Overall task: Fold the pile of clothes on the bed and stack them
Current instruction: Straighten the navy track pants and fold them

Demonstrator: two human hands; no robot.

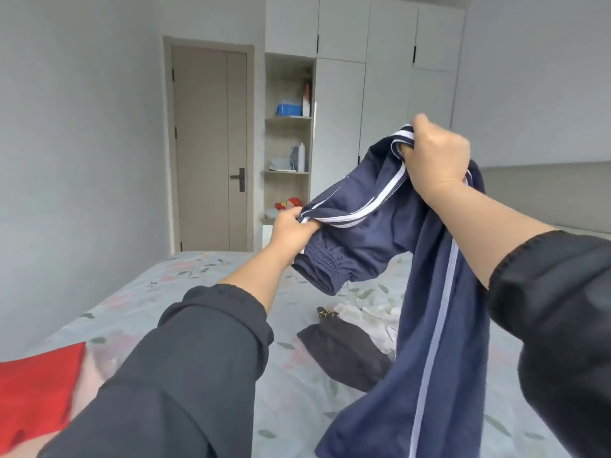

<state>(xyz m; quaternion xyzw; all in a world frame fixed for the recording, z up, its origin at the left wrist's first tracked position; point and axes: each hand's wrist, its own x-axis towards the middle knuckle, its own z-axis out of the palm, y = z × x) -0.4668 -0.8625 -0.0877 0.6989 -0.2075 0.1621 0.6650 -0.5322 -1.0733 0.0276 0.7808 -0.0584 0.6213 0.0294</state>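
While the trousers [363, 233] hang in the air above the bed [148, 302], nothing of this garment is folded yet. Far left of the left fingers, at the frame edge, a red cloth [33, 391] lies on the bed; folded or not, cannot tell. Left hand [291, 231]: fingers curled round the striped side seam, a gathered elastic band bunching just under the knuckles. Judgement: this grip fixes one end of the seam so the cloth can be pulled straight. Between the two sets of fingers the navy cloth sags slack, white stripes twisted. Right hand [436, 160]: higher, fist clenched round a bunch of the same striped edge. From below these fingers one leg hangs long, past the bottom of the frame. Judgement: the raised right hand lets that leg drop free so the legs can be told apart and matched.

Around: below the span between the fingers a dark garment [344, 355] lies crumpled on the bed, white cloth [373, 314] touching its far side; the hanging leg covers part of both. Beyond the left fingers, a door [205, 143] and an open shelf [287, 118]; beyond the right fingers, a wardrobe [340, 127]. In the way: that heap sits where the trousers would most easily be laid flat; the bed left of the left fingers looks better.
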